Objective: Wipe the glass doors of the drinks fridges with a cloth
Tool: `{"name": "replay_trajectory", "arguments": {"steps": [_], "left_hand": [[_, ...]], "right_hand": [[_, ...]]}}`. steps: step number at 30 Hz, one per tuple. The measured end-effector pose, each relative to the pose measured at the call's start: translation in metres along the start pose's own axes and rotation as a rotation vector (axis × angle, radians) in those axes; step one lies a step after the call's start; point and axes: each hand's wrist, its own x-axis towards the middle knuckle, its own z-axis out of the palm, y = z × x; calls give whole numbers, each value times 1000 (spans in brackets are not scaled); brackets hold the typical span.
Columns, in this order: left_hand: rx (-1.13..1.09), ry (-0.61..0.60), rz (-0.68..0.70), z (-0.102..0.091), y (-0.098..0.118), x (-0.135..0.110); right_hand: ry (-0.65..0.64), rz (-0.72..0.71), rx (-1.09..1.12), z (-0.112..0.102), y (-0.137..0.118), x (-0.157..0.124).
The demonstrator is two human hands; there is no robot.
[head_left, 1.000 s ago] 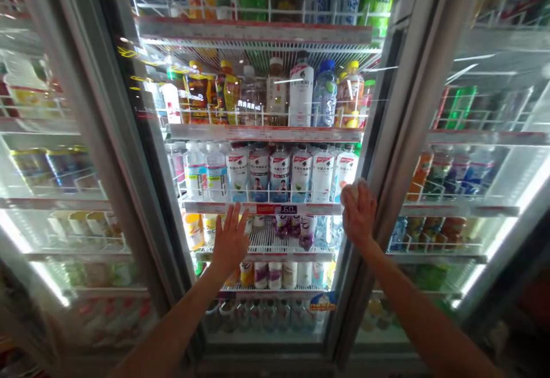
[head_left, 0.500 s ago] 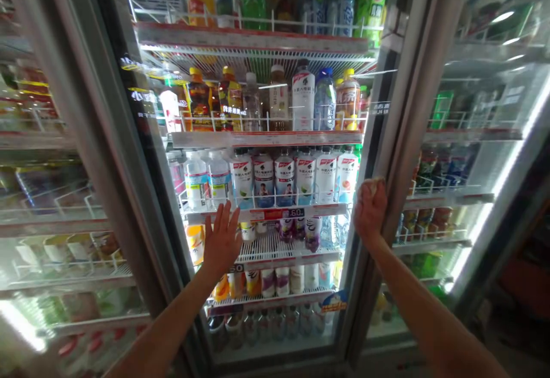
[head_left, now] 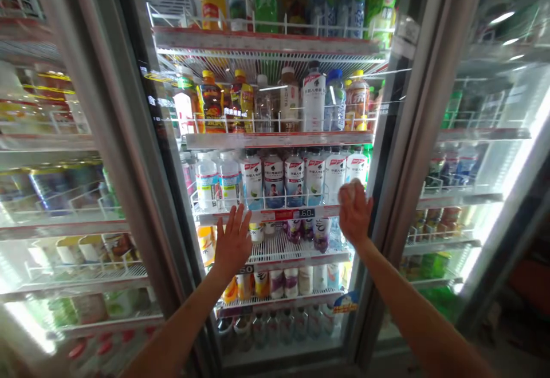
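My left hand (head_left: 233,240) is held up with fingers spread, nothing in it, against or just in front of the glass door (head_left: 283,303). Whether its palm touches the pane I cannot tell. My right hand (head_left: 356,215) is closed around a pale crumpled cloth (head_left: 351,188), partly hidden by the fingers and blurred. This hand is over the right part of the same glass, left of the metal door frame (head_left: 412,154). Behind the pane, white-labelled bottles (head_left: 294,180) line a shelf above a price strip (head_left: 281,214).
Further shelves above and below hold bottles and cups, among them purple bottles (head_left: 321,233) and an orange bottle (head_left: 213,3). Thick metal frames (head_left: 116,154) separate neighbouring cooler doors at left and right. A blue sticker (head_left: 346,301) marks the lower right of the glass.
My right hand has moved left with the cloth, from beside the metal frame onto the glass. The view has shifted slightly, while my left hand stays open near the same shelf.
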Motion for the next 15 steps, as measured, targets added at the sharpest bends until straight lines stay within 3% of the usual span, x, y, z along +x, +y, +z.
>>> {"name": "replay_trajectory", "arguments": {"steps": [2, 4, 7, 9, 11, 15], "left_hand": [[6, -5, 4, 0, 1, 0], [5, -8, 11, 0, 1, -1], [-2, -12, 12, 1, 1, -1], [-3, -21, 8, 0, -1, -2], [-2, -33, -13, -2, -4, -5], [13, -50, -71, -8, -13, -14]], "right_hand": [[133, 160, -39, 5, 1, 20], [152, 174, -31, 11, -24, 26], [31, -28, 24, 16, -81, 13], [-71, -174, 65, 15, -101, 3], [-118, -213, 82, 11, -90, 2], [98, 162, 43, 9, -36, 21]]}}
